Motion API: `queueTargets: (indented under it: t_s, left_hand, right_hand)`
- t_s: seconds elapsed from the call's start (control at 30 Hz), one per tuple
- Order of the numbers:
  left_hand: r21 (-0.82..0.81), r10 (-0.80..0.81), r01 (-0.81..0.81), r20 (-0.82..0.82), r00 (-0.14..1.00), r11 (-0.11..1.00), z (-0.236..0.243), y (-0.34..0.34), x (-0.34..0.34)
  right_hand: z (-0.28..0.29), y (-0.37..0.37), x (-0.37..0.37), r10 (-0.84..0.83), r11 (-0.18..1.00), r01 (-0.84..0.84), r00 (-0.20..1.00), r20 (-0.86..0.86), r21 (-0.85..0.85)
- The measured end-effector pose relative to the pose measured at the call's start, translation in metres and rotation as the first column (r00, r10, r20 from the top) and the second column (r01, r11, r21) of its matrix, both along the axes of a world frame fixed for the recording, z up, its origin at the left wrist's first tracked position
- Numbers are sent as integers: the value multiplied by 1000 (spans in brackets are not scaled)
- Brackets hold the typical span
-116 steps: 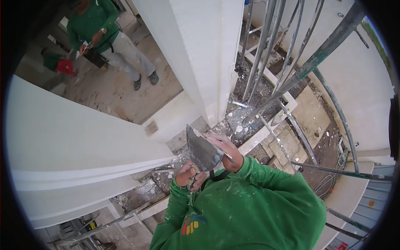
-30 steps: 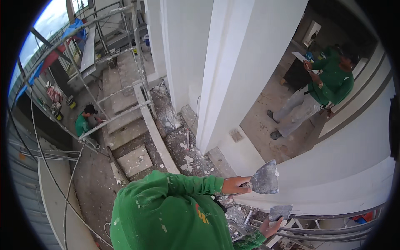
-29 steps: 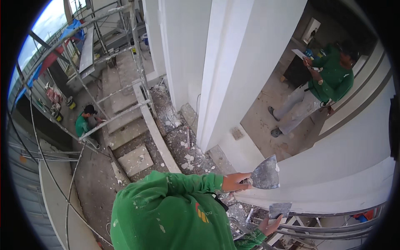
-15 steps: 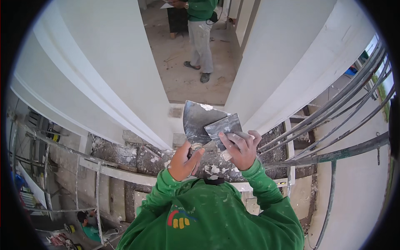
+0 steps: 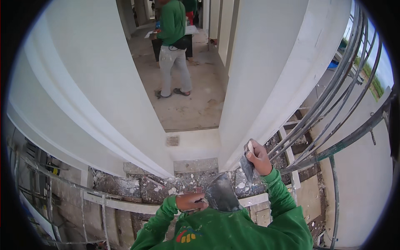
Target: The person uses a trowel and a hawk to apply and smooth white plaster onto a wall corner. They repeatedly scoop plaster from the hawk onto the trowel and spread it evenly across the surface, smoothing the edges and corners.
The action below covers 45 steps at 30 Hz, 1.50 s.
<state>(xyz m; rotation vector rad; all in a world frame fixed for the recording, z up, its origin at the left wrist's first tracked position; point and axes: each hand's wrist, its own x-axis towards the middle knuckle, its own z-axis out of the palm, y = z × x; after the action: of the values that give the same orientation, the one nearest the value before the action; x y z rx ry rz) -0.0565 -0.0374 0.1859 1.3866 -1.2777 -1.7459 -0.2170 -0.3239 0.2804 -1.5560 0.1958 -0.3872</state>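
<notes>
Low in front of my chest, my left hand [image 5: 191,201] is closed round the handle of a wide putty knife [image 5: 224,194]. Its grey, smeared blade points to the right and lies close against my green sweatshirt. Higher up and to the right, my right hand [image 5: 259,158] grips a smaller putty knife [image 5: 246,167] near the edge of the white wall. That blade hangs downward, turned nearly edge-on. The two blades are apart.
White walls [image 5: 266,62] flank a doorway, where a person in a green top [image 5: 171,25] stands by a table. Scaffold rails [image 5: 354,148] curve along the right, others [image 5: 62,175] along the left. Splattered planks [image 5: 154,191] lie underfoot.
The smaller blade has come away from the wide one. My right hand has moved right, my left hand lower towards my chest. The view has tilted up, and the person in the doorway has turned.
</notes>
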Motion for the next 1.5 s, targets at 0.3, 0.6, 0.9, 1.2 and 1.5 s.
queueTargets:
  t_s: [0.3, 0.6, 0.9, 1.2, 1.5]
  left_hand:
    - [-125, 149, -234, -473, 868, 964, 11, -9, -12]
    - [-244, 620, -655, -211, 756, 715, 83, -73, -21]
    - [-278, 672, -677, -127, 730, 682, 133, -99, -58]
    - [-374, 746, -742, -168, 645, 557, 116, -95, -35]
    - [-204, 785, -811, -209, 583, 548, 59, -15, 5]
  right_hand:
    - [-40, -19, -26, 14, 846, -229, 912, -411, -481]
    - [-22, -42, -52, -481, 853, 411, 858, -180, -321]
    - [44, -27, -35, -201, -6, 492, 852, 483, -871]
    - [32, -10, -37, -379, 692, 498, 867, 323, -523]
    - [18, -23, -22, -730, 639, 769, 598, 330, 20]
